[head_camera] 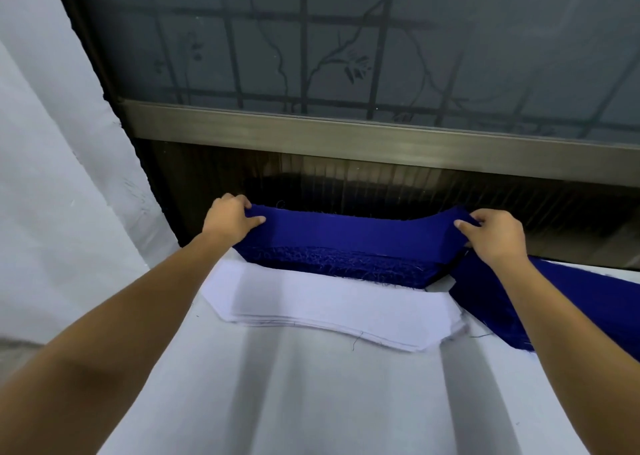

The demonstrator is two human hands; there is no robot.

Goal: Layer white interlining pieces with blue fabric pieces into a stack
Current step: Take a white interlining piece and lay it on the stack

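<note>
My left hand (231,218) and right hand (493,234) each pinch an end of the top blue piece (353,234); I should peel just one, taut, then lay it squarely on the white pile (332,307).

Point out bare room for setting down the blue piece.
Widest bare patch: the near table, between the forearms, bordered ahead by the white stack. Crowded at the far edge: the blue stack sits just behind the white stack, under the blue piece that the left hand and right hand pinch; more blue fabric fills the right.
</note>
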